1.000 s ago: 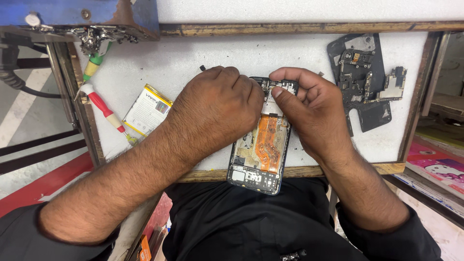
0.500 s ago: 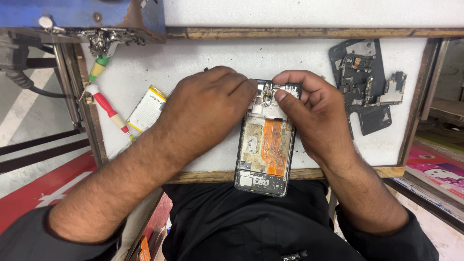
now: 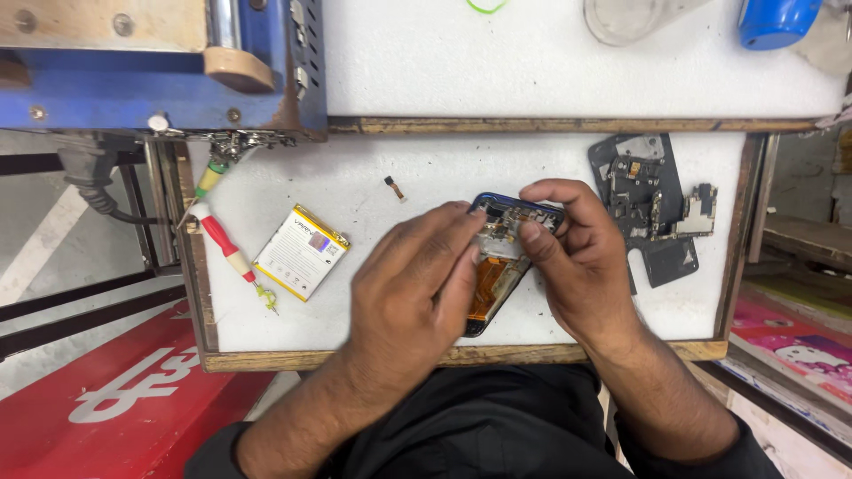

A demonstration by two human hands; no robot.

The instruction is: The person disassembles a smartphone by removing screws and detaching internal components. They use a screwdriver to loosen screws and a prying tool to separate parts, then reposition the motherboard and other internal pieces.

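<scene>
An opened phone (image 3: pixel 499 257) with an orange flex cable showing lies on the white work board (image 3: pixel 426 177), its blue top edge tilted up. My left hand (image 3: pixel 417 293) covers its lower left side, fingers resting across the inside. My right hand (image 3: pixel 577 262) grips the top right corner, thumb pressed on the parts near the top edge. Most of the phone's lower half is hidden under my left hand.
A flat battery (image 3: pixel 302 253) lies left of the phone, beside a red-handled screwdriver (image 3: pixel 226 248) and a green one (image 3: pixel 209 182). A small loose part (image 3: pixel 394 187) lies above. Black phone frame pieces (image 3: pixel 648 208) sit at the right. A blue machine (image 3: pixel 160 71) stands at the back left.
My left hand has slid down and right over the phone's lower half. The phone has turned and its top edge has lifted. The view has shifted downward.
</scene>
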